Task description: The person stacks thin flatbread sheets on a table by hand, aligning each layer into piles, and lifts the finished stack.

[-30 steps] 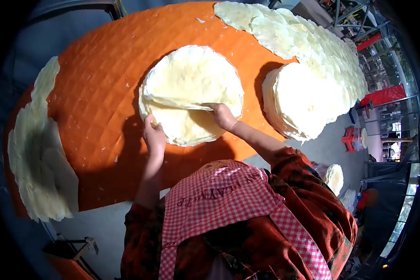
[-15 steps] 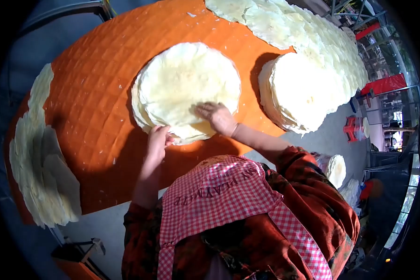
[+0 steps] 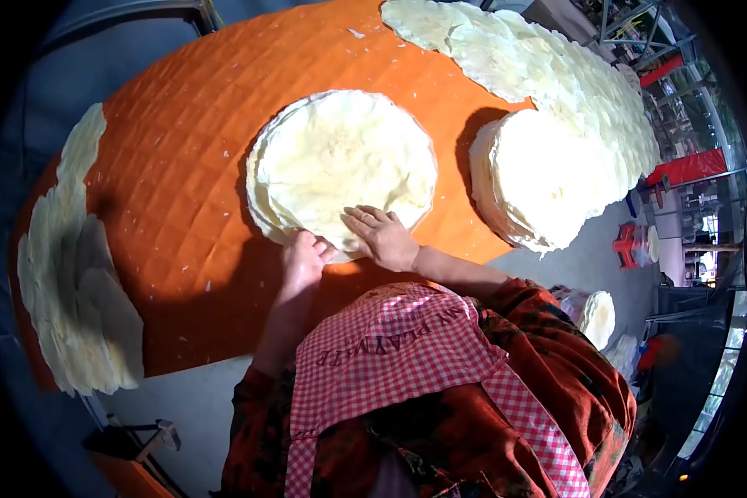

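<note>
Step in hand: the person appears to be settling and aligning the uppermost round sheet (image 3: 340, 158) on the central stack (image 3: 256, 195). This stack is resting on the orange table cover (image 3: 174, 166), at 12 o'clock from the checked apron (image 3: 390, 357).

Hand positions: the right hand (image 3: 390, 245) is lying palm down at the stack's 5 o'clock, fingers extended and slightly apart, gripping nothing. The left hand (image 3: 305, 256) is touching the rim at 7 o'clock with fingers curled; whether they are pinching a sheet cannot be told.

Next move, as judged: the rim is calling for light, flat pressure and small edge corrections, since sheets this thin could be tearing under a hard pull.

Materials: the sheets are showing a pale cream colour, near-circular outlines, wavy edges and faintly mottled faces. A taller stack (image 3: 527, 183) is standing at 3 o'clock from the central one, its layered side showing. Overlapping sheets (image 3: 548, 79) are spreading at 2 o'clock; a further group (image 3: 79, 307) is lying partly shaded at 8 o'clock. The cover is displaying a quilted-looking grid and scattered pale flakes.
</note>
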{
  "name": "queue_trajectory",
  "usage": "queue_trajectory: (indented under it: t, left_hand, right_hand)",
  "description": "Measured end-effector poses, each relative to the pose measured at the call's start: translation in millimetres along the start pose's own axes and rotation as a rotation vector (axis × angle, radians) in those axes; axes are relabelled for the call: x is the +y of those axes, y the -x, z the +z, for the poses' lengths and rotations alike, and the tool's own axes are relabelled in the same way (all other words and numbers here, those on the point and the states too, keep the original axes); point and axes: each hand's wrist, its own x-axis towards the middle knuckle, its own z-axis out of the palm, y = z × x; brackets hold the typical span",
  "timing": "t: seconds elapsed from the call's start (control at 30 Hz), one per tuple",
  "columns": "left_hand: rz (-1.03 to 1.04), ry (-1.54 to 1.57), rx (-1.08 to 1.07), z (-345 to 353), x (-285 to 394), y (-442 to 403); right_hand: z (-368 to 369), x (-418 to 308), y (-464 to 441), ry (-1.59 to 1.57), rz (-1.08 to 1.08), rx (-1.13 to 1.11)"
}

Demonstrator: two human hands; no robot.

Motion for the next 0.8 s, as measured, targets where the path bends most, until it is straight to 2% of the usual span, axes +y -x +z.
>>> queue_trajectory:
  t: [0.07, 0.1, 0.2, 0.23, 0.27, 0.3, 0.37, 0.4, 0.47, 0.53, 0.57, 0.6, 0.63, 0.67, 0.7, 0.73, 0.8]
  left_hand:
    - [-0.029, 0.053, -0.09, -0.8, 1.7, 0.4]
    - [-0.043, 0.082, -0.136, -0.1, 1.5, 0.4]
    - [0.031, 0.221, -0.155, 17.4, 1.4, 8.1]
    - [0.11, -0.027, -0.101, 18.3, -6.2, 3.9]
    - [0.187, -0.274, -0.041, 17.5, -15.1, -0.2]
    - [0.198, -0.273, -0.019, 17.5, -19.6, 1.2]
    - [0.199, -0.3, 0.002, 18.1, -18.4, 1.6]
    - [0.192, -0.284, -0.004, 13.6, -20.6, -3.8]
    - [0.143, -0.259, 0.092, 12.9, -24.0, -10.2]
    - [0.341, -0.434, 0.112, 12.0, -23.2, -9.7]
    - [0.445, -0.519, 0.12, 12.0, -19.8, -12.0]
    - [0.537, -0.521, 0.145, 17.0, -3.1, -7.1]
    - [0.649, -0.603, 0.26, 16.5, 12.1, -3.2]
    - [0.76, -0.682, 0.379, 12.0, 25.6, -3.4]
    - [0.668, -0.657, 0.389, 1.6, 38.7, -9.9]
    - [0.576, -0.63, 0.398, -4.7, 46.0, -14.7]
    - [0.46, -0.629, 0.392, 11.0, 58.2, 1.8]
  right_hand:
    - [-3.5, -4.1, 4.5, 0.014, -0.029, 0.024]
    - [-6.2, -5.4, 3.5, 0.02, -0.059, 0.138]
    - [20.2, 31.6, -11.3, -0.189, 0.105, 0.11]
    - [19.5, 49.2, -26.8, -0.175, 0.196, 0.073]
    - [-3.5, 70.5, -51.7, -0.094, 0.306, -0.128]
    - [-31.1, 106.4, -79.5, -0.21, 0.291, -0.106]
    - [-94.8, 180.6, -148.7, -0.048, -0.009, 0.094]
    - [-157.3, 183.6, -156.9, -0.086, -0.169, 0.193]
    - [-244.7, 96.0, -164.2, 0.136, 0.131, 0.375]
    - [-264.8, 56.5, -150.0, 0.262, 0.003, 0.382]
    - [-264.8, 40.4, -141.3, 0.328, -0.064, 0.387]
    - [-252.9, 21.1, -128.8, 0.328, 0.034, 0.252]
    - [-222.9, 15.3, -116.3, 0.264, -0.101, 0.358]
    - [-181.2, 21.0, -106.1, 0.251, -0.11, 0.366]
    - [-143.3, 21.5, -95.5, 0.242, -0.045, 0.346]
    - [-110.4, 21.4, -83.6, 0.165, -0.002, 0.225]
    - [-38.0, 41.6, -62.2, 0.082, -0.088, 0.255]
